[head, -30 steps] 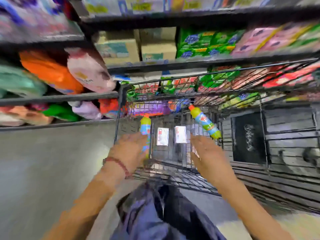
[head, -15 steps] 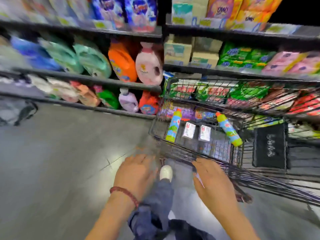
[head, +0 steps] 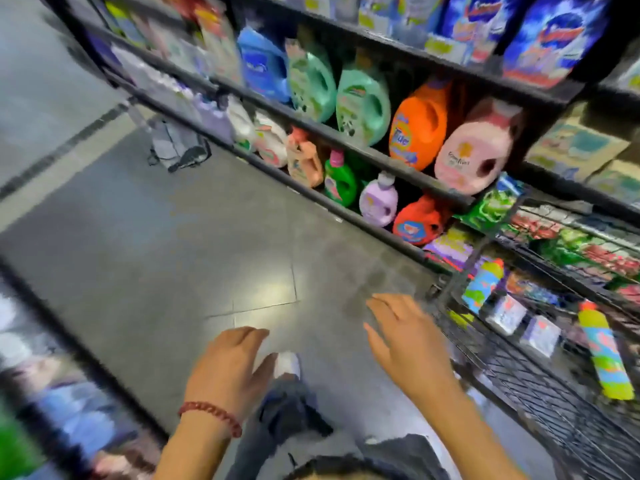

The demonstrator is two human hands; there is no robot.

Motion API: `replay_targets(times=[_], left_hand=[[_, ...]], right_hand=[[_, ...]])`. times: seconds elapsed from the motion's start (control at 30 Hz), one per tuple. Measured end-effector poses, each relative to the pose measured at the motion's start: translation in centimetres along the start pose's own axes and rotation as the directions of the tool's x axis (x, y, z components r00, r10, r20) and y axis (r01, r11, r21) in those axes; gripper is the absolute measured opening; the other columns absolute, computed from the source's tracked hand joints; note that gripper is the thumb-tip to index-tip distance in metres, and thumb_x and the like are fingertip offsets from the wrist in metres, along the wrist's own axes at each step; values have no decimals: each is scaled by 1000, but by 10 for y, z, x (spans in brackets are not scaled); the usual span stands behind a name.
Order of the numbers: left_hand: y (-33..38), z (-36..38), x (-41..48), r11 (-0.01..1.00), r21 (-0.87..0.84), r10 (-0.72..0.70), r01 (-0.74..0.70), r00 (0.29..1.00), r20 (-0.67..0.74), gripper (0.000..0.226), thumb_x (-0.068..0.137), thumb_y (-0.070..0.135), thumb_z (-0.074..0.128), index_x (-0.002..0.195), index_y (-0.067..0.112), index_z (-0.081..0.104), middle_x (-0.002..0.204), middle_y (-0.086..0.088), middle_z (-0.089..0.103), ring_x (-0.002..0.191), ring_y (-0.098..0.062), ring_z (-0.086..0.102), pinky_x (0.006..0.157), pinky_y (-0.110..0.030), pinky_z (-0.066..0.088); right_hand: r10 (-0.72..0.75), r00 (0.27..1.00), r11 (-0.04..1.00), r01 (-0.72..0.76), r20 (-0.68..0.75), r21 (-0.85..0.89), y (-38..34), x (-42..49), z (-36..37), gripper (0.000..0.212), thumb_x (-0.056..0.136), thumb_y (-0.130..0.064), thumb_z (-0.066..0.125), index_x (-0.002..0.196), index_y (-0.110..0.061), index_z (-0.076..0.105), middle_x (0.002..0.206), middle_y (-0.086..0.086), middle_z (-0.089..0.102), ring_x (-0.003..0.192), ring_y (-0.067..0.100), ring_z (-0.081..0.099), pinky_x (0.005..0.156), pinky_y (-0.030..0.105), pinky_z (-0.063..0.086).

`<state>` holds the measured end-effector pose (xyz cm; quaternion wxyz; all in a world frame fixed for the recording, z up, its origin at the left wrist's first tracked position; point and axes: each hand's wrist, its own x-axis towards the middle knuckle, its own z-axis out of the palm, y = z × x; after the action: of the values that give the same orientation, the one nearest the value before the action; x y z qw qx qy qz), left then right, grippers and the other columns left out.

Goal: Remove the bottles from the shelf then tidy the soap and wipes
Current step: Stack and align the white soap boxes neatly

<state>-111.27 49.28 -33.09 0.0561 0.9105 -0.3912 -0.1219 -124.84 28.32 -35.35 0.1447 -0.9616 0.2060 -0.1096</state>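
Two slim yellow-green bottles with orange caps lie in the black wire cart (head: 512, 379) at the right: one (head: 483, 284) near its left corner, the other (head: 604, 353) further right. Two small white soap packs (head: 505, 315) sit between them. My left hand (head: 230, 367), with a red bracelet at the wrist, hovers over the floor with its fingers apart and holds nothing. My right hand (head: 412, 341) is spread open just left of the cart's rim and is not touching it. Large detergent jugs, among them an orange one (head: 417, 128) and a pink one (head: 476, 148), fill the dark shelves.
A grey tiled floor (head: 156, 244) stretches to the left. A grey bag (head: 176, 147) lies on it by the shelf base. My white shoe (head: 287, 363) steps forward between the hands. Green and red packs (head: 568, 244) fill shelves behind the cart. Blurred goods line the lower left edge.
The view has swung left, so the cart slid to the right edge. Both hands have come off the cart handle and now hang open over the floor. The bottles stay in the cart.
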Motion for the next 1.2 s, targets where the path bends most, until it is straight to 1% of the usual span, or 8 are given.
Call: replay_targets(times=[0.2, 0.3, 0.43, 0.57, 0.9, 1.03, 1.13, 1.2], left_hand=[[-71, -51, 92, 997, -24, 76, -79, 989, -130, 26, 68, 24, 81, 88, 9, 73, 78, -3, 69, 63, -24, 67, 52, -30, 55], [-79, -68, 152, 984, -12, 171, -176, 968, -184, 24, 70, 26, 75, 87, 10, 73, 77, -2, 69, 64, -24, 67, 53, -28, 54], [-72, -83, 240, 960, -43, 265, -278, 944, -196, 31, 74, 36, 57, 88, 14, 73, 80, 1, 70, 67, -21, 67, 57, -26, 54], [-59, -93, 331, 924, 35, 377, -381, 893, -245, 32, 71, 39, 53, 83, 18, 74, 76, 5, 70, 62, -17, 67, 53, -21, 51], [-91, -128, 474, 886, 107, 464, -452, 855, -229, 28, 64, 43, 55, 73, 24, 75, 68, 12, 67, 56, -10, 65, 43, -17, 45], [-104, -146, 528, 861, 80, 506, -502, 834, -220, 40, 68, 46, 40, 73, 27, 74, 71, 13, 68, 58, -8, 66, 44, -17, 45], [-90, -180, 581, 782, 8, 600, -624, 748, -285, 38, 73, 44, 44, 83, 24, 74, 82, 10, 70, 69, -11, 68, 55, -19, 49], [-66, -214, 612, 669, -10, 685, -744, 621, -380, 36, 77, 40, 49, 90, 18, 74, 88, 5, 70, 79, -12, 64, 66, -20, 49]], right_hand=[[35, 999, 998, -35, -13, 47, -40, 97, 29, 35, 64, -14, 83, 96, -9, 68, 96, 4, 68, 84, 27, 65, 63, 35, 57], [82, 995, 996, -81, -48, 24, -34, 132, 34, 26, 73, -23, 65, 95, -9, 69, 96, 4, 68, 87, 26, 65, 66, 34, 57], [160, 978, 987, -161, -136, 3, -11, 180, 44, 40, 78, -33, 43, 90, -8, 71, 91, 5, 69, 90, 18, 51, 63, 28, 53], [222, 947, 972, -233, -233, -24, 23, 243, 53, 41, 77, -33, 43, 87, -5, 71, 85, 9, 69, 81, 25, 60, 73, 29, 42], [246, 938, 967, -256, -242, -9, 62, 422, 10, 30, 75, -28, 52, 89, -9, 69, 91, 5, 68, 79, 27, 64, 67, 28, 53], [246, 918, 964, -265, -311, -20, 68, 477, -15, 33, 79, -31, 45, 91, -10, 68, 94, 4, 67, 87, 23, 59, 76, 26, 40], [279, 863, 951, -309, -422, -3, 71, 512, -52, 36, 82, -34, 44, 95, -12, 70, 99, 2, 68, 92, 19, 60, 81, 26, 40], [276, 787, 943, -332, -552, -3, 73, 530, -94, 37, 83, -34, 46, 99, -11, 70, 101, 3, 68, 96, 15, 55, 86, 22, 39]])
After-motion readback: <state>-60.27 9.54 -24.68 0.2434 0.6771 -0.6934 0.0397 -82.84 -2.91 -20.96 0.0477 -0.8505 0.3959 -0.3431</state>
